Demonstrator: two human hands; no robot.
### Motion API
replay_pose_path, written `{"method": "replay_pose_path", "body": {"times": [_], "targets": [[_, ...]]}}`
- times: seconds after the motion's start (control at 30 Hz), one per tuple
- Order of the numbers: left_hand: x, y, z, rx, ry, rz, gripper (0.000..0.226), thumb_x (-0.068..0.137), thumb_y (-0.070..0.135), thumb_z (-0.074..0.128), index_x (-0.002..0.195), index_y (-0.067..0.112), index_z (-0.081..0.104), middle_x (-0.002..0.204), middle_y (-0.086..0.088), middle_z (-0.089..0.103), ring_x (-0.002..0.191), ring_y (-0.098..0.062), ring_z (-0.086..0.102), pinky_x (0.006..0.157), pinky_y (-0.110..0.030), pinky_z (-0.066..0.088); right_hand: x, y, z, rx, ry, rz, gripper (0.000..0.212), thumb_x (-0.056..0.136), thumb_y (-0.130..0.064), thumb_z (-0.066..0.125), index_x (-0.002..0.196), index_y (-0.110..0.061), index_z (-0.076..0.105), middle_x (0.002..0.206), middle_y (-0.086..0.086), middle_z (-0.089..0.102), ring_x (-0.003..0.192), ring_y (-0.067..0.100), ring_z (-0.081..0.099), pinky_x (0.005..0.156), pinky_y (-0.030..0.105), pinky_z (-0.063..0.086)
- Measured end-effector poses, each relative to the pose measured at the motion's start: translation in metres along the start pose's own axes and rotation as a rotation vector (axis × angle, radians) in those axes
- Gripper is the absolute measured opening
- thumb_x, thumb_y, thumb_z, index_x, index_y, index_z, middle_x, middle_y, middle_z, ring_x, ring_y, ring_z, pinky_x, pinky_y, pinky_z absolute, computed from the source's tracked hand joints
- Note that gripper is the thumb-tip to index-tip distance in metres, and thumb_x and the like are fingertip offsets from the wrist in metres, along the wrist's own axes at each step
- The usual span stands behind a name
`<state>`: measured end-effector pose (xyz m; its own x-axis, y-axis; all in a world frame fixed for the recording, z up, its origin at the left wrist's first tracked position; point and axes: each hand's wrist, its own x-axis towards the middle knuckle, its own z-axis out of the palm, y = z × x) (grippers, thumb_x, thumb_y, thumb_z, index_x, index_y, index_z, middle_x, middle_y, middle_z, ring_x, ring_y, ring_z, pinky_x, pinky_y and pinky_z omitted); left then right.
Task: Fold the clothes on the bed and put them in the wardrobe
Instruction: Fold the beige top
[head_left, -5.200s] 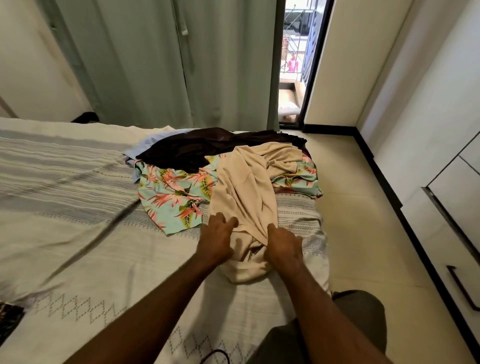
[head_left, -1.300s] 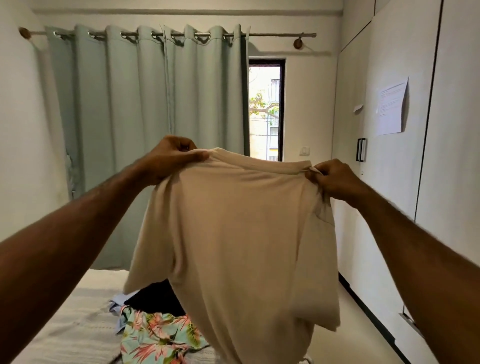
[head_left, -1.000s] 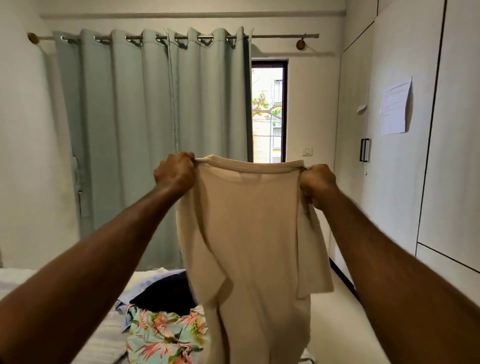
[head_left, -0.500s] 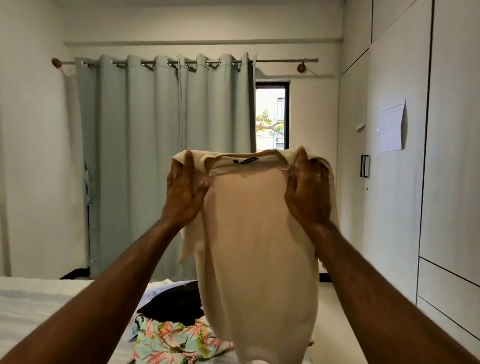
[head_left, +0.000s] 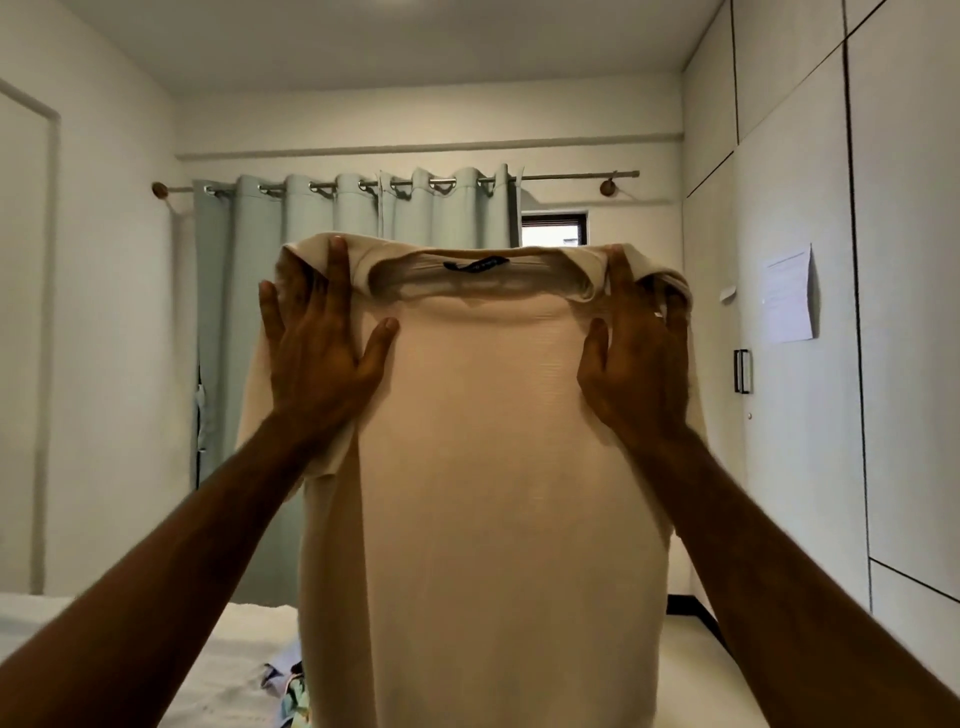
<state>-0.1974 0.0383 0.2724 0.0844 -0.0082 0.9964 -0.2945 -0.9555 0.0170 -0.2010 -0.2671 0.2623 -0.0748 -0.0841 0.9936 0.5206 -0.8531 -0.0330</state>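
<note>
Up at head height, the left hand (head_left: 318, 353) lies flat with fingers straight against a beige T-shirt (head_left: 483, 493). That shirt hangs between both hands, above the bed (head_left: 218, 654). Likewise flat, the right hand (head_left: 636, 358) presses its other shoulder.

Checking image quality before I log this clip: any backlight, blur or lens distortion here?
Head view: the window is blown out; the beige shirt glows where backlit; its lower part and the forearms look soft. Head view again: the wardrobe edges bow, wide-angle distortion. Both hands, left and right, look sharp.
</note>
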Motion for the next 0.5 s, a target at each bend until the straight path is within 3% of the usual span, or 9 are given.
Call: {"method": "replay_pose_path", "body": {"times": [0.17, 0.33, 0.5], "targets": [[-0.056, -0.017, 0.018, -0.033, -0.081, -0.014, 0.09, 0.094, 0.064, 0.038, 0.162, 0.018, 0.002, 0.168, -0.005, 0.014, 0.156, -0.031, -0.004, 0.124, -0.056, -0.004, -0.048, 0.002, 0.007, 0.014, -0.099, -0.006, 0.067, 0.096, -0.013, 0.053, 0.158, -0.014, 0.027, 0.149, 0.018, 0.049, 0.142, 0.033, 0.039, 0.123, 0.052, 0.02], [-0.204, -0.027, 0.055, -0.111, -0.196, -0.052, 0.089, 0.094, 0.058, 0.044, 0.162, 0.015, 0.006, 0.166, -0.001, 0.016, 0.155, -0.035, 0.009, 0.123, -0.057, 0.002, -0.186, 0.034, 0.006, -0.036, -0.36, -0.015, 0.07, 0.095, -0.015, 0.053, 0.158, -0.006, 0.024, 0.148, 0.022, 0.048, 0.139, 0.039, 0.042, 0.122, 0.056, 0.021], [-0.362, -0.03, 0.089, -0.084, -0.405, -0.072, 0.096, 0.09, 0.054, 0.048, 0.161, 0.01, 0.0, 0.147, -0.024, 0.05, 0.141, -0.044, 0.04, 0.119, -0.063, 0.012, -0.345, 0.063, -0.007, -0.089, -0.719, 0.018, 0.077, 0.097, -0.03, 0.048, 0.161, -0.01, 0.012, 0.128, 0.021, 0.063, 0.119, 0.039, 0.055, 0.121, 0.053, 0.017]]}}
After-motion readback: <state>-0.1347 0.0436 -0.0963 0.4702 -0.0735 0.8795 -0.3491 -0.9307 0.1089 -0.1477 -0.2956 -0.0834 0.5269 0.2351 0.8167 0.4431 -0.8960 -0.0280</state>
